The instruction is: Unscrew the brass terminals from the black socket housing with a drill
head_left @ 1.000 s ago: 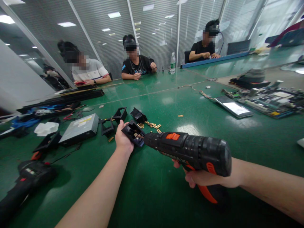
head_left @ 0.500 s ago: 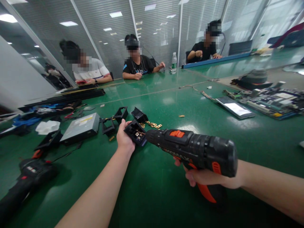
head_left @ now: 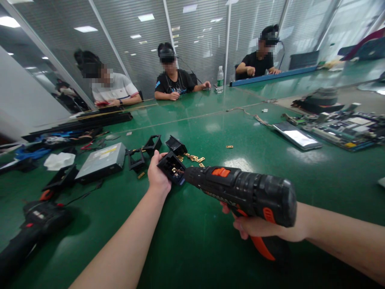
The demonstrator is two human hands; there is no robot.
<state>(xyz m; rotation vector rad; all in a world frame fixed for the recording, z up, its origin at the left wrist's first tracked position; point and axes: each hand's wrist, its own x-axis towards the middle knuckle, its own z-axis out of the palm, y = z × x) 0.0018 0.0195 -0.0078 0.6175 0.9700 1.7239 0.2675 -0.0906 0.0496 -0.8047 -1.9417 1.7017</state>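
My left hand grips a small black plastic housing with brass contacts inside, held tilted above the green table. My right hand is wrapped around the handle of a black and orange cordless drill. The drill's tip sits inside the housing's open face. Loose brass pieces lie just beyond the housing, beside another black housing and two empty black frames.
A grey optical drive and a second drill lie at the left. Circuit boards and a metal plate lie at the right. Three people sit at the far side, with a water bottle near them.
The drill dipped slightly and its tip stays in the housing. My left hand keeps its hold, barely shifted. The people at the far side moved their hands a little.
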